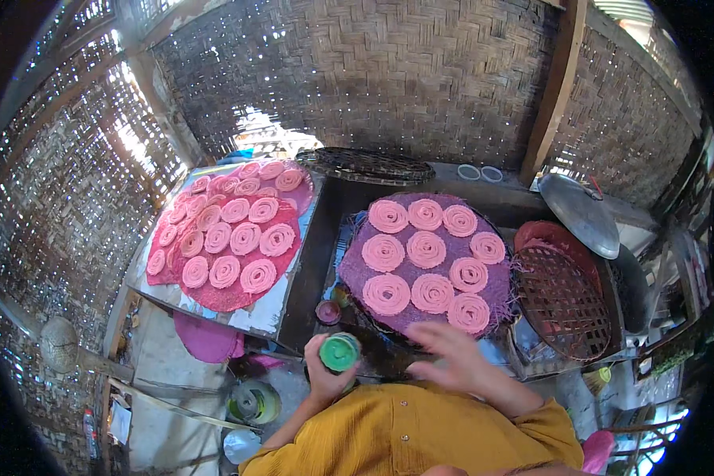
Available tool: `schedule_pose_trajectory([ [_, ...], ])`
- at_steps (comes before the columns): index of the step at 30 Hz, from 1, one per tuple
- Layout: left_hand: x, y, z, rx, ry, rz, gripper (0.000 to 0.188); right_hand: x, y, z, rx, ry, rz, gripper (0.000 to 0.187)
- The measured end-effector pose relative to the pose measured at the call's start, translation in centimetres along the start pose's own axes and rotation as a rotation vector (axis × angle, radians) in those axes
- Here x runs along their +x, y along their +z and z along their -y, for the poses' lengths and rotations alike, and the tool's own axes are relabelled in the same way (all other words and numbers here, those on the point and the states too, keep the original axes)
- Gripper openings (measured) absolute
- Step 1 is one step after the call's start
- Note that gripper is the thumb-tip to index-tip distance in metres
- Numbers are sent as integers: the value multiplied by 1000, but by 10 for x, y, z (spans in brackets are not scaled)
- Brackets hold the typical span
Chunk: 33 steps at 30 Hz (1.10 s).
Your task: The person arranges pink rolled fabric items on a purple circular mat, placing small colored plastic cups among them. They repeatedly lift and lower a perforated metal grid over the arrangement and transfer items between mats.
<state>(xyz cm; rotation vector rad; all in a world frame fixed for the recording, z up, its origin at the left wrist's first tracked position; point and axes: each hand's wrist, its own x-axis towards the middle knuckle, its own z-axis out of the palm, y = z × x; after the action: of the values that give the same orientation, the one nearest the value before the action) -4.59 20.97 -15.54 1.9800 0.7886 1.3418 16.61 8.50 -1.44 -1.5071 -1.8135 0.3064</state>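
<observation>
My left hand (324, 377) is wrapped round a green cylindrical container (339, 351), whose round green top faces up. My right hand (446, 358) is open with the fingers spread, at the near edge of a round purple mesh mat (408, 264). Nothing shows in that hand. On the mat lie several pink coils of noodle-like strands (386, 294), set out in loose rows. One coil (468, 312) lies just beyond my right fingers. A small purple cup (328, 312) stands beyond the container. The container's lower part is hidden by my left hand.
At left, more pink coils (245, 238) cover red mats (214, 298) on a table. An empty woven tray (565, 303) and a large metal lid (581, 214) are at right. Another dark woven tray (365, 164) leans behind. A green bucket (254, 402) stands low left.
</observation>
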Motion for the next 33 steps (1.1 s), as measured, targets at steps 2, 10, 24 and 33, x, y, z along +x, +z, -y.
schedule_pose_trajectory([
  [2,25,-8,-26,32,201,183,73,17,19,12,-37,-165,125,61],
  [10,40,-15,-50,58,193,464,73,34,41,16,-143,-282,128,59],
  [24,45,-38,-57,-36,-77,370,75,123,28,-22,-44,-20,-92,68],
  [33,39,-51,-49,-412,-207,312,80,153,64,-70,-346,117,118,78],
])
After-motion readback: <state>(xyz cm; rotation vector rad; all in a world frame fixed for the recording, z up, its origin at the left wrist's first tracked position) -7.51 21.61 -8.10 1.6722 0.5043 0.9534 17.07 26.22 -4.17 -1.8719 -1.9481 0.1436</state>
